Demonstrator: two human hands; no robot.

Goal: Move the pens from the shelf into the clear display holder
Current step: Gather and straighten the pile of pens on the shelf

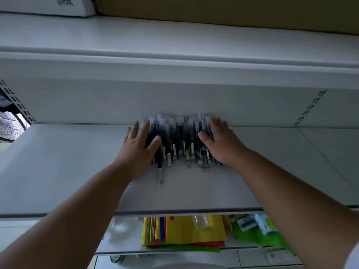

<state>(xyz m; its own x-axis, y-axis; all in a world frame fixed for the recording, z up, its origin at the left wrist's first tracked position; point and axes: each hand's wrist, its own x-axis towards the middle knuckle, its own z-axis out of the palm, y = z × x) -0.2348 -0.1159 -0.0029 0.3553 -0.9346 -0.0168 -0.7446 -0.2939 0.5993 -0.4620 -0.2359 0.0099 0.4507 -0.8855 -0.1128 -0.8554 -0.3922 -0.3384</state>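
Note:
A heap of several black pens (179, 139) with clear caps lies on the white shelf (68, 167), pushed against the back panel. My left hand (138, 147) rests flat on the left side of the heap, fingers straight and spread. My right hand (220, 141) lies on the right side of the heap, fingers extended over the pens, thumb pointing inward. One pen (160, 174) sticks out toward me from the heap's front left. No clear display holder is in view.
On the shelf below lie a stack of colourful sheets (174, 232), a clear plastic bottle (200, 222) and small packaged items (256, 224). Cardboard boxes (213, 10) sit on the shelf above. Slotted uprights (308, 108) stand at both sides.

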